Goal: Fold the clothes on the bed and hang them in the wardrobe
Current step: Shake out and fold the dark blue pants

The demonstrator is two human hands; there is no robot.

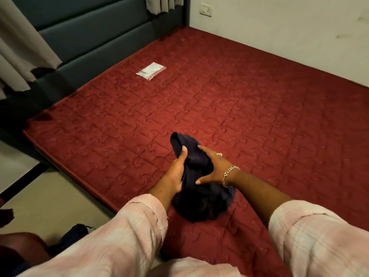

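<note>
I'm holding a bunched-up dark navy garment (pixel 201 188) on the near edge of the red quilted mattress (pixel 239 100). My left hand (pixel 176 172) is curling round its left side, while my right hand (pixel 214 168) is lying spread on top, fingers mostly straight. A small plastic packet (pixel 151 71) is sitting well beyond both hands, near the headboard (pixel 89 37).

Dark garment (pixel 201 198) bunched on bed (pixel 259 108); type of clothing not discernible. Left hand (pixel 175 172) fingers buried under cloth, only thumb showing. Right hand (pixel 213 168) palm hidden against fabric. Small packet (pixel 151 70) near headboard (pixel 89 37): contents and print too small to read. Dark items (pixel 75 234) on floor at lower left blurred, cut by frame edge. Curtain (pixel 22 47) cropped at left.
</note>
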